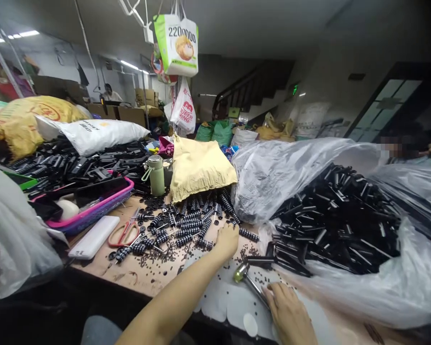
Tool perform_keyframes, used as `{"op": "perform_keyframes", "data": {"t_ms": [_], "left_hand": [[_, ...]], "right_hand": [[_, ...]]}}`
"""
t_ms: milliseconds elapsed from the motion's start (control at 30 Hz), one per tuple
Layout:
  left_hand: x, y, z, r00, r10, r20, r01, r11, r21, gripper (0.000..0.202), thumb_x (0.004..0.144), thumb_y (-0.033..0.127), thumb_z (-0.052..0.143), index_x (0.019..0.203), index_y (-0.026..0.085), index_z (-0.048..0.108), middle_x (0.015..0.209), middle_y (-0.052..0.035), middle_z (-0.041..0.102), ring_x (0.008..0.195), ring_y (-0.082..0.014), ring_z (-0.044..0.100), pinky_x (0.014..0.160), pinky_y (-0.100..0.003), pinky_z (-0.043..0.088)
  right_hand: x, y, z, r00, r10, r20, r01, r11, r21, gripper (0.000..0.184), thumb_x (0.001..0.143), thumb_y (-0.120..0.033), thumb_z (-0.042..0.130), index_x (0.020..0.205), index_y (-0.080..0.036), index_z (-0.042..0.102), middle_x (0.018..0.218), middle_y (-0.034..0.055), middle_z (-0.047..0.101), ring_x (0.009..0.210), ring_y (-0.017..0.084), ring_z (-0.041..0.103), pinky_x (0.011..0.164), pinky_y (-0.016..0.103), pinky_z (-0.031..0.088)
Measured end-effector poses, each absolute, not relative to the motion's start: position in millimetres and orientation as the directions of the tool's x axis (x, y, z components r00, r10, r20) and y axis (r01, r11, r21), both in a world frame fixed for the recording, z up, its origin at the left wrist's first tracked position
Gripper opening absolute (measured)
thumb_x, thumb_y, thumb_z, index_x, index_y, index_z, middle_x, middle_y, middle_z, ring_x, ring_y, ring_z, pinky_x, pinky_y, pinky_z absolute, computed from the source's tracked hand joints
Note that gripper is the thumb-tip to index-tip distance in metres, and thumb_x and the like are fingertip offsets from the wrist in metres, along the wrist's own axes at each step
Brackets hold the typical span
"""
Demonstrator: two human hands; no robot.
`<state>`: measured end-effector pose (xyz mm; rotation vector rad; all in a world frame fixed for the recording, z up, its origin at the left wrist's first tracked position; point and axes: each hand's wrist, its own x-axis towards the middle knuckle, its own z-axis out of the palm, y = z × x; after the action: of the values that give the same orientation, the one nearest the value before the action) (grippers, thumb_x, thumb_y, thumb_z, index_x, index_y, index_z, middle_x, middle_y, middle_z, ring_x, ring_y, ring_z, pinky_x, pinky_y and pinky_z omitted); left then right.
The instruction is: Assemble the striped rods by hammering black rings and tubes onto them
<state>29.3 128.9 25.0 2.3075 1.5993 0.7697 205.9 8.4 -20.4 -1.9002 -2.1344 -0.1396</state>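
your left hand (227,240) reaches into the pile of ribbed springs (190,225), its grip closing on one at the pile's near edge; how tight, you can't tell. judging by the spread, many pieces are left to handle. left of that grip, a pink basket (93,213) holds black parts; behind it a yellow bag (197,165) spills springs. right of it, the clear bag (345,220) is heaped with black tubes. your right hand (289,314) is clenched on the hammer (249,280), resting on the surface (147,273).
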Motion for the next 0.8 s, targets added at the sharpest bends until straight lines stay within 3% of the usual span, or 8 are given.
{"op": "perform_keyframes", "data": {"t_ms": [133, 233, 333, 400, 500, 600, 700, 800], "left_hand": [[49.3, 142.3, 15.5, 0.235, 0.942, 0.238, 0.760, -0.331, 0.559, 0.042, 0.068, -0.006, 0.040, 0.106, 0.003, 0.054, 0.094, -0.0185, 0.057, 0.093, -0.0322, 0.051, 0.076, -0.038, 0.037], [44.4, 133.6, 11.3, 0.217, 0.958, 0.190, 0.692, -0.288, 0.662, 0.044, 0.066, -0.005, 0.042, 0.107, 0.006, 0.053, 0.096, -0.0178, 0.057, 0.089, -0.0295, 0.053, 0.075, -0.035, 0.039], [26.7, 119.5, 12.9, 0.175, 0.974, 0.140, 0.585, -0.218, 0.781, 0.048, 0.070, 0.003, 0.043, 0.118, 0.011, 0.043, 0.102, -0.0155, 0.056, 0.083, -0.0227, 0.056, 0.071, -0.031, 0.042], [15.2, 107.2, 17.2, 0.151, 0.983, 0.101, 0.495, -0.163, 0.853, 0.042, 0.075, 0.011, 0.042, 0.116, 0.013, 0.043, 0.101, -0.0126, 0.057, 0.077, -0.0173, 0.056, 0.068, -0.027, 0.043], [5.6, 86.5, 27.6, 0.181, 0.983, 0.010, 0.342, -0.072, 0.937, 0.030, 0.079, 0.028, 0.043, 0.104, 0.013, 0.049, 0.071, -0.0041, 0.058, 0.050, -0.0104, 0.050, 0.049, -0.022, 0.040], [1.3, 69.6, 38.3, 0.204, 0.972, -0.117, 0.038, 0.111, 0.993, 0.029, 0.072, 0.038, 0.054, 0.084, 0.012, 0.053, 0.046, 0.0048, 0.045, 0.033, -0.0061, 0.035, 0.035, -0.017, 0.027], [-4.6, 59.3, 42.7, 0.174, 0.961, -0.213, -0.140, 0.238, 0.961, 0.027, 0.064, 0.037, 0.062, 0.069, 0.014, 0.050, 0.038, 0.0077, 0.037, 0.032, -0.0048, 0.029, 0.034, -0.017, 0.021], [-10.6, 48.7, 41.7, 0.097, 0.993, -0.071, -0.029, 0.074, 0.997, 0.024, 0.067, 0.036, 0.060, 0.067, 0.015, 0.051, 0.045, 0.0051, 0.042, 0.040, -0.0070, 0.036, 0.040, -0.018, 0.027]], "right_hand": [[203.8, 49.1, -9.8, -0.151, 0.926, 0.346, 0.976, 0.194, -0.096, 0.037, 0.081, -0.011, 0.031, 0.111, -0.019, 0.050, 0.119, 0.0072, 0.050, 0.109, 0.024, 0.042, 0.083, 0.036, 0.033], [202.8, 76.1, 2.3, -0.157, 0.962, 0.224, 0.943, 0.213, -0.255, 0.043, 0.074, -0.001, 0.028, 0.102, -0.017, 0.056, 0.109, 0.0099, 0.056, 0.108, 0.026, 0.041, 0.085, 0.040, 0.029], [198.5, 88.6, 13.6, -0.142, 0.984, 0.108, 0.855, 0.177, -0.487, 0.026, 0.077, -0.010, 0.035, 0.079, -0.015, 0.061, 0.084, 0.0121, 0.061, 0.098, 0.027, 0.046, 0.085, 0.041, 0.029], [191.2, 86.5, 20.2, -0.126, 0.990, 0.057, 0.807, 0.136, -0.575, 0.023, 0.081, -0.021, 0.038, 0.079, -0.014, 0.060, 0.081, 0.0110, 0.061, 0.092, 0.025, 0.049, 0.081, 0.038, 0.033], [171.2, 70.2, 29.4, -0.177, 0.983, -0.048, 0.692, 0.090, -0.717, 0.035, 0.086, -0.039, 0.031, 0.090, -0.015, 0.057, 0.083, 0.0076, 0.062, 0.080, 0.019, 0.056, 0.071, 0.030, 0.042], [148.8, 48.5, 38.9, -0.360, 0.911, -0.202, 0.314, -0.085, -0.946, 0.043, 0.085, -0.049, 0.031, 0.101, -0.015, 0.052, 0.088, 0.0078, 0.062, 0.080, 0.017, 0.059, 0.069, 0.029, 0.045], [138.3, 32.1, 49.6, -0.298, 0.930, -0.217, 0.110, -0.193, -0.975, 0.056, 0.069, -0.051, 0.058, 0.112, -0.019, 0.046, 0.107, 0.0104, 0.054, 0.092, 0.019, 0.055, 0.075, 0.032, 0.046], [137.0, 22.3, 61.1, -0.100, 0.944, -0.314, 0.023, -0.313, -0.949, 0.076, 0.059, -0.058, 0.063, 0.121, -0.022, 0.035, 0.120, 0.0127, 0.044, 0.099, 0.022, 0.053, 0.079, 0.037, 0.046]]}}
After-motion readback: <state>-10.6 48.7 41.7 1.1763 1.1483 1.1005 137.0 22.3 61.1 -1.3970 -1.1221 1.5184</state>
